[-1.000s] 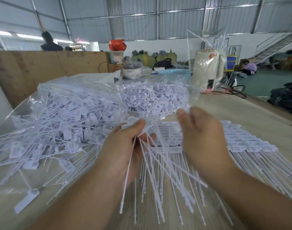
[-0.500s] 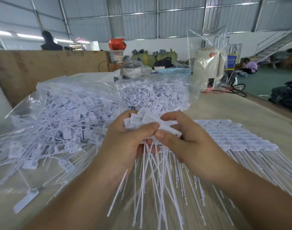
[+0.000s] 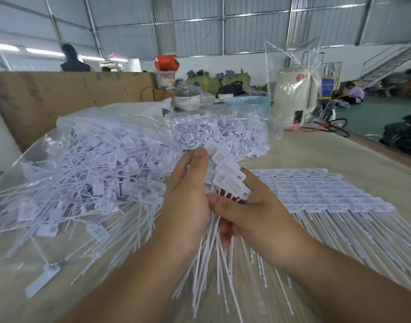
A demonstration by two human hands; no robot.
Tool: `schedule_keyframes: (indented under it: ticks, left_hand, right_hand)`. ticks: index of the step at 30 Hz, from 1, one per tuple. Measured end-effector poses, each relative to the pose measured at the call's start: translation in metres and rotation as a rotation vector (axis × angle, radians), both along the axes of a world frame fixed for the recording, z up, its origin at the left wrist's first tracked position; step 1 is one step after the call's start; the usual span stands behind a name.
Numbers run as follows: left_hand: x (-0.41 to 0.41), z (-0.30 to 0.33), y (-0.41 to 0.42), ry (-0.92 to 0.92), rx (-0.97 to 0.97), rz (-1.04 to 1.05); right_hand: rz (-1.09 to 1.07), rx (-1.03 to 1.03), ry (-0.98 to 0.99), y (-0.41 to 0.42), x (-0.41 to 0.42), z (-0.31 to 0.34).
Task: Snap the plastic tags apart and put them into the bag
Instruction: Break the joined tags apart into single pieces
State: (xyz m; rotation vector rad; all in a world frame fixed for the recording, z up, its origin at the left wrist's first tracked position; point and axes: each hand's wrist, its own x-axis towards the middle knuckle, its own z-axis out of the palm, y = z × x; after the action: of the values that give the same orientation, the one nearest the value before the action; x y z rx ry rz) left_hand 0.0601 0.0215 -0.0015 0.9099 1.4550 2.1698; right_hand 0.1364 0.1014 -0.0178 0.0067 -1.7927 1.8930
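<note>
Both hands meet on the strip of tags (image 3: 227, 176): left hand (image 3: 188, 197) and right hand (image 3: 253, 210) clamp it between them, the stuffed bag (image 3: 87, 159) just left, uncut sheets (image 3: 328, 194) right.

Corrugated metal walls (image 3: 246, 26); strip lights (image 3: 43, 52) upper left; green floor (image 3: 372, 117) and staircase (image 3: 391, 64) at right; plywood board (image 3: 71, 99) left

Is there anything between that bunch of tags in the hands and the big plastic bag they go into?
Nothing visible does. Both hands, left and right, grip the bunch of tags, and the clear bag lies right beside them, to the left.
</note>
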Motion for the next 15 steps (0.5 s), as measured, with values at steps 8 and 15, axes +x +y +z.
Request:
schedule_keyframes:
  ticks: [8, 15]
  left_hand:
    - [-0.007, -0.006, 0.007, -0.023, 0.058, -0.298]
    - [-0.014, -0.016, -0.005, 0.533, -0.552, -0.387]
  right_hand:
    - [-0.149, -0.055, 0.058, -0.001, -0.001, 0.003]
    - [-0.255, -0.241, 0.115, 0.023, 0.007, 0.006]
